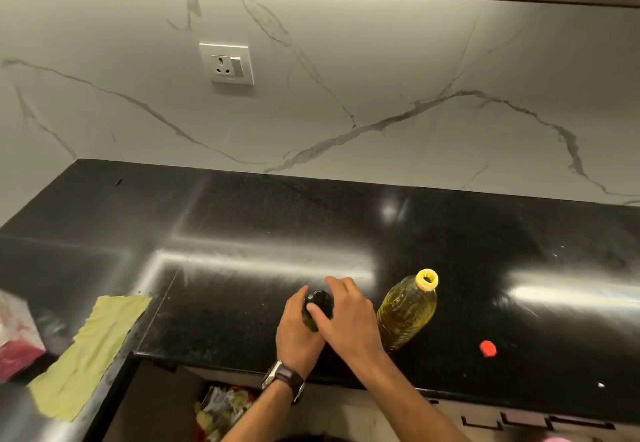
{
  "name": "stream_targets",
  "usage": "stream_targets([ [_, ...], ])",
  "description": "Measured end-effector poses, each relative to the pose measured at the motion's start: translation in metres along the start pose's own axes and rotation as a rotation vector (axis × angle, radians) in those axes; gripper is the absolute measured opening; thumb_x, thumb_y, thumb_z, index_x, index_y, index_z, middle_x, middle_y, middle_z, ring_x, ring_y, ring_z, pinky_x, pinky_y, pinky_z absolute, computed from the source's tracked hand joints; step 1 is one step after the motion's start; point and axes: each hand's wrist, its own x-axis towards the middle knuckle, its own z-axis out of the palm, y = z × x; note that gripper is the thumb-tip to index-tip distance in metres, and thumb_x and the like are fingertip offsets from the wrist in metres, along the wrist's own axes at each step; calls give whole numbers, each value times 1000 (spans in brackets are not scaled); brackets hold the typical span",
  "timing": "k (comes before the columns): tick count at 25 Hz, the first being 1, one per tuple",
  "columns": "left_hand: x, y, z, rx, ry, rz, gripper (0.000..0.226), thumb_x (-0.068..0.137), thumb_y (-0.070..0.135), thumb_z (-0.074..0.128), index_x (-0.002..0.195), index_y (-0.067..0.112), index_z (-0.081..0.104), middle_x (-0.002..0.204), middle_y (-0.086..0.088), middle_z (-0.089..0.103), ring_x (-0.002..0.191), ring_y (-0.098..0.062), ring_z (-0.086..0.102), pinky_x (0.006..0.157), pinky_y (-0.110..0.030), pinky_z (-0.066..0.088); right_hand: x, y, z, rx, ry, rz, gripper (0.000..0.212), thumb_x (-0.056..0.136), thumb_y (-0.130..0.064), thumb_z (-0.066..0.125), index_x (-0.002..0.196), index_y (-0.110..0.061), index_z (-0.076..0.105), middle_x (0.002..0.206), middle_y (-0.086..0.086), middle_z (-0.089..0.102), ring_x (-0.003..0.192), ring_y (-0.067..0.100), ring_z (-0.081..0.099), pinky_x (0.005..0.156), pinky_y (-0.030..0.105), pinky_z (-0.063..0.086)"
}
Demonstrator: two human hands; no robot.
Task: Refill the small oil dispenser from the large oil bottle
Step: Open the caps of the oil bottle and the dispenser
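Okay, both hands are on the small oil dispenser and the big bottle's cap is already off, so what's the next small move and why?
Probably twist the dark top off the small oil dispenser: the left hand grips its body while the right hand rests on that top, so it looks closed. The large oil bottle stands open beside it, its red cap on the counter, ready to pour.

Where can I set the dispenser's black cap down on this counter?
Bare counter lies between the hands and the wall, and left of the left hand toward the yellow cloth. It is crowded right of the right hand: large oil bottle, red cap.
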Motion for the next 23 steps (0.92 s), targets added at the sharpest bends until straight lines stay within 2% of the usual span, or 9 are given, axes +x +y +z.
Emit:
stream_targets([
  [2,9,3,0,25,12,20,56,84,31,75,137,28,60,128,6,69,109,-12,67,93,-39,58,14,-3,4,-52,-24,19,49,95,-53,65,135,-25,63,122,-4,63,108,15,66,90,26,54],
  [4,13,3,-1,3,14,39,44,82,40,71,125,35,66,112,13,74,98,-7,69,87,-39,60,20,-4,7,-97,-43,22,38,95,-51,66,122,-26,72,113,-4,66,102,14,67,86,23,53],
  [5,13,3,-2,-18,8,52,37,82,38,73,118,38,68,105,17,73,94,-3,69,84,-38,61,21,-4,7,-115,-45,18,34,96,-50,66,118,-25,74,110,-3,67,99,13,66,84,22,52],
  [8,11,3,-6,-55,-4,82,38,79,30,76,108,52,65,94,23,72,86,2,69,79,-36,61,15,-6,3,-121,-14,4,31,96,-49,67,114,-26,76,106,-4,68,95,11,67,79,18,48],
  [10,12,1,-5,-63,0,95,38,74,37,72,110,49,67,95,22,74,87,2,69,79,-36,61,3,-5,-6,-101,19,0,32,95,-50,68,116,-27,75,106,-5,69,95,10,67,78,15,43],
  [13,13,-8,-3,-59,-19,126,47,73,30,87,116,40,69,102,19,74,95,1,69,85,-35,61,-33,12,-22,-44,-33,31,37,92,-53,70,120,-30,74,110,-8,69,99,8,65,82,15,45],
  [17,17,-20,0,-45,-43,101,72,66,37,95,131,27,65,117,12,73,107,-6,69,94,-37,60,-92,70,-40,-79,-181,256,44,90,-61,66,125,-35,70,115,-15,65,109,5,62,95,20,48],
  [20,18,-20,2,-38,-45,87,75,66,32,96,134,23,64,120,6,73,111,-12,68,96,-42,60,-107,120,-61,-160,-164,427,39,90,-57,70,122,-35,72,114,-15,65,105,4,62,90,19,49],
  [23,17,-17,0,-45,-45,88,75,66,30,96,134,22,64,119,4,73,110,-13,69,95,-43,60,-99,165,-72,-234,-75,564,37,91,-49,74,123,-30,72,115,-9,67,102,5,63,88,21,51],
])
